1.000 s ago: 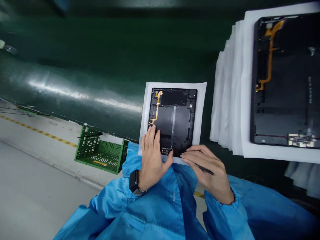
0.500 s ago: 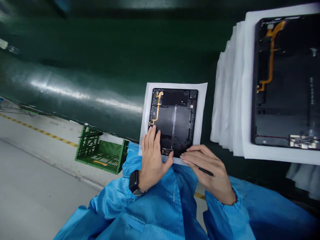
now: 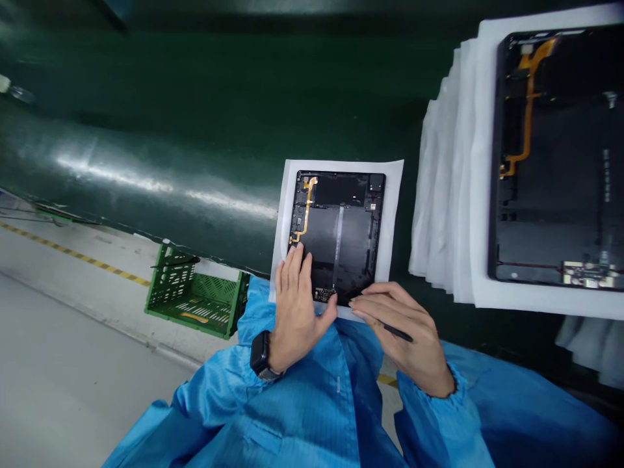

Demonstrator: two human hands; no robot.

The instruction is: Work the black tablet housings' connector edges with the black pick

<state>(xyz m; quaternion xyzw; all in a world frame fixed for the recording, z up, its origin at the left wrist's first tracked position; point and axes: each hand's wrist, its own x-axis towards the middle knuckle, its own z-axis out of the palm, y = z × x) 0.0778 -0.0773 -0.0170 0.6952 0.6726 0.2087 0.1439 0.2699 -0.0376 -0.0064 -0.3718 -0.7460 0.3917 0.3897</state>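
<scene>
An opened tablet housing (image 3: 324, 253) lies on a white foam sheet (image 3: 392, 195), its orange flex cable (image 3: 308, 214) and a small circuit board (image 3: 324, 295) exposed. Across its lower left edge rests my left hand (image 3: 296, 309), fingers stretched out, the thumb beside the board. At the lower right corner, my right hand (image 3: 407, 325) pinches a thin black tool (image 3: 397, 333) like a pen or tweezers. The tool's rear end shows below the fingers; its tip is hard to make out near the tablet's bottom edge.
To the right, another opened tablet housing (image 3: 556, 195) lies on a stack of white foam sheets (image 3: 448, 195). The work surface is a green mat (image 3: 195, 117) with a rounded front edge. A green plastic crate (image 3: 195, 292) sits below it at the left.
Both hands keep nearly the same place on the tablet. The whole view has shifted very slightly.
</scene>
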